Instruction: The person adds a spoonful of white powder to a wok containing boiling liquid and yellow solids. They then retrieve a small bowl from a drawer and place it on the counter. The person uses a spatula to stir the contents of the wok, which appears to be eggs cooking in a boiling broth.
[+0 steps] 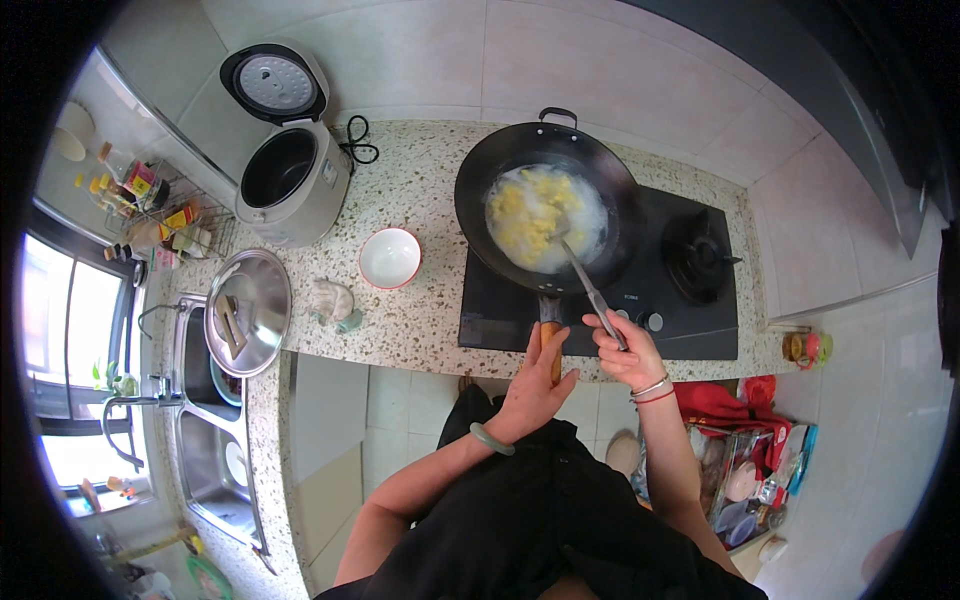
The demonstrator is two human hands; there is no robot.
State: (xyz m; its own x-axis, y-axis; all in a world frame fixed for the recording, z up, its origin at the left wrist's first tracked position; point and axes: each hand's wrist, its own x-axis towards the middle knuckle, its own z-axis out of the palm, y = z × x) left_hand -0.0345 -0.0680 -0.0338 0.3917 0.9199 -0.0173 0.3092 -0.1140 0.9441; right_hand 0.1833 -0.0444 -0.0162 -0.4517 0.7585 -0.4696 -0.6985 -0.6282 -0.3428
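A dark wok (pixel 470 190) sits on the black stove, holding yellow pieces (pixel 535 215) in cloudy, whitish liquid. My left hand (pixel 530 395) is loosely around the wok's wooden handle (pixel 546 332), which shows between its fingers and thumb. In my right hand (pixel 632 352) is a long-handled metal cooking utensil (pixel 590 290). Its fingers are closed around the upper end, while the lower end dips into the liquid, so the utensil's head cannot be made out.
An open rice cooker (pixel 300 185) stands at the back left with a red-rimmed white bowl (pixel 390 258) nearby. A metal lid (pixel 262 320) lies by the sink (pixel 205 450). The second burner (pixel 697 255) is to the right. Below the counter is a drawer of packages (pixel 740 480).
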